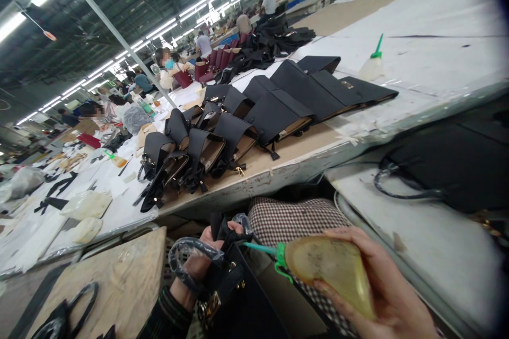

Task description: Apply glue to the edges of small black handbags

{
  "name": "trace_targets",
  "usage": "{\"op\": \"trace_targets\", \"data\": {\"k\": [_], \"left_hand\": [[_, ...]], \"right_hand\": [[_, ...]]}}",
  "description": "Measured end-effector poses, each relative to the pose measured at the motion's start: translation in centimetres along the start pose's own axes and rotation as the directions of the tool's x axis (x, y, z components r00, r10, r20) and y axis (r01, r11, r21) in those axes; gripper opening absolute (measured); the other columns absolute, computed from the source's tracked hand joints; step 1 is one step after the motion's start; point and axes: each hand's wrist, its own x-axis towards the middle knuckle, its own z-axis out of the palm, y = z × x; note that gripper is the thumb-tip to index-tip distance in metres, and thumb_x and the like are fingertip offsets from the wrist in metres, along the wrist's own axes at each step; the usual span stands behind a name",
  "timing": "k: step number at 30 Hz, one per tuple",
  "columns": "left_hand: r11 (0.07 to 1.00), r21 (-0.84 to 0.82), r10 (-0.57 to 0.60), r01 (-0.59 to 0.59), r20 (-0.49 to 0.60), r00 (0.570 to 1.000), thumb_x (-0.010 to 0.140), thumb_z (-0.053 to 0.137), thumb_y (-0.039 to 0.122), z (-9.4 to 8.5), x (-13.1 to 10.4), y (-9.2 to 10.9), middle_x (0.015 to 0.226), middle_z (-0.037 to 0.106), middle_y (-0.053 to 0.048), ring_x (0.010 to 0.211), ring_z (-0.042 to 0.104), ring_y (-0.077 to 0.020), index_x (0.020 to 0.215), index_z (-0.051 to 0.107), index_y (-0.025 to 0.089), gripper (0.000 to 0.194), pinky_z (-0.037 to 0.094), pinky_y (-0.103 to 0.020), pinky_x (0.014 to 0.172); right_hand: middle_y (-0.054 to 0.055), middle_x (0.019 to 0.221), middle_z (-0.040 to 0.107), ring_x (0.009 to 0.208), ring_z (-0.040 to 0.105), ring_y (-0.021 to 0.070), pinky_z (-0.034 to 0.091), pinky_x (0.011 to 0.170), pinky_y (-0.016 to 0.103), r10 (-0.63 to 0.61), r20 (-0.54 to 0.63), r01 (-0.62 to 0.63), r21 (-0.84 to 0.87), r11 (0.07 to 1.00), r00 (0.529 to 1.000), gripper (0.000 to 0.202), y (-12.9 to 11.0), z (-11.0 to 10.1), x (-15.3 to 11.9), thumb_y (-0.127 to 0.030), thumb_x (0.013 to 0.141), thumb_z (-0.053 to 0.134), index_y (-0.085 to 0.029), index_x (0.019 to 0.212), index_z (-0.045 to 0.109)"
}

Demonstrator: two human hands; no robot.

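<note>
In my right hand (382, 275) is a squeeze bottle of yellowish glue (330, 270), tipped on its side. Its green nozzle (260, 248) points left and reaches the black handbag (246, 302) in front of me. My left hand (204, 254) is closed on a black strap piece (225, 230) at the bag's upper edge. A plastic-wrapped bag handle (194, 254) loops around my left wrist. Gold-coloured hardware (210, 304) shows on the bag. The bag's lower part runs out of view.
Several black bag bodies (278, 114) stand in rows along the table edge (254, 183). Another glue bottle (374, 61) stands at the back right. A wooden board (119, 275) lies at left, a white bench (382, 228) at right. People work farther back.
</note>
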Motion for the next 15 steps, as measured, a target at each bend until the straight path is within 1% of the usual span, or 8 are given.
{"op": "trace_targets", "data": {"k": [2, 4, 7, 10, 13, 15], "left_hand": [[1.000, 0.005, -0.013, 0.013, -0.006, 1.000, 0.072, 0.083, 0.034, 0.1, 0.0, 0.1, 0.073, 0.071, -0.004, 0.066, 0.064, -0.0185, 0.091, 0.077, 0.016, 0.027, 0.047, -0.024, 0.056], [1.000, 0.011, -0.023, 0.024, -0.011, 1.000, 0.070, 0.084, 0.033, 0.2, 0.2, 0.1, 0.073, 0.071, -0.004, 0.067, 0.064, -0.0189, 0.090, 0.077, 0.017, 0.026, 0.048, -0.025, 0.057], [0.999, 0.024, -0.027, 0.027, -0.022, 0.999, 0.070, 0.085, 0.032, 0.4, 0.4, 0.1, 0.074, 0.071, -0.004, 0.067, 0.063, -0.0186, 0.089, 0.077, 0.016, 0.026, 0.048, -0.025, 0.059], [0.999, 0.035, -0.025, 0.026, -0.026, 0.999, 0.070, 0.085, 0.031, 0.5, 0.5, 0.1, 0.073, 0.071, -0.004, 0.066, 0.062, -0.0173, 0.092, 0.077, 0.014, 0.029, 0.047, -0.024, 0.058], [0.999, 0.032, -0.028, 0.028, -0.019, 0.999, 0.071, 0.084, 0.032, 0.5, 0.3, 0.2, 0.071, 0.069, -0.003, 0.061, 0.060, -0.0148, 0.095, 0.076, 0.014, 0.031, 0.045, -0.023, 0.056], [0.999, 0.028, -0.033, 0.033, -0.012, 0.999, 0.074, 0.083, 0.032, 0.5, 0.2, 0.3, 0.071, 0.069, -0.002, 0.058, 0.058, -0.0136, 0.097, 0.076, 0.014, 0.030, 0.044, -0.022, 0.055]], "right_hand": [[0.007, 0.119, 0.061, 0.105, 0.066, 0.0289, 0.064, 0.084, 0.033, 0.053, -0.032, -0.053, -0.006, 0.999, 0.998, 0.049, 0.0, -0.3, -0.4, -0.036, 0.087, 0.074, -0.034, 0.131, 0.055], [0.007, 0.122, 0.061, 0.107, 0.066, 0.0298, 0.064, 0.086, 0.036, 0.090, -0.059, -0.090, -0.006, 0.996, 0.994, 0.051, 0.0, -0.3, -0.8, -0.039, 0.087, 0.075, -0.037, 0.133, 0.054], [0.007, 0.124, 0.059, 0.112, 0.064, 0.0304, 0.062, 0.092, 0.037, 0.060, -0.039, -0.060, 0.006, 0.998, 0.997, 0.057, 0.1, 0.1, -1.0, -0.038, 0.086, 0.076, -0.037, 0.136, 0.051], [0.007, 0.122, 0.058, 0.111, 0.063, 0.0297, 0.062, 0.091, 0.036, 0.019, -0.019, -0.019, 0.021, 1.000, 1.000, 0.059, 0.3, 0.5, -0.9, -0.033, 0.085, 0.077, -0.036, 0.137, 0.050], [0.007, 0.123, 0.059, 0.110, 0.063, 0.0295, 0.062, 0.089, 0.036, 0.034, -0.036, -0.034, 0.006, 0.999, 0.999, 0.057, 0.6, 0.3, -1.0, -0.032, 0.086, 0.076, -0.037, 0.137, 0.050], [0.006, 0.125, 0.059, 0.112, 0.063, 0.0303, 0.061, 0.093, 0.038, 0.090, -0.070, -0.092, -0.026, 0.995, 0.993, 0.054, 0.8, -0.1, -1.3, -0.038, 0.087, 0.074, -0.038, 0.135, 0.051]]}}
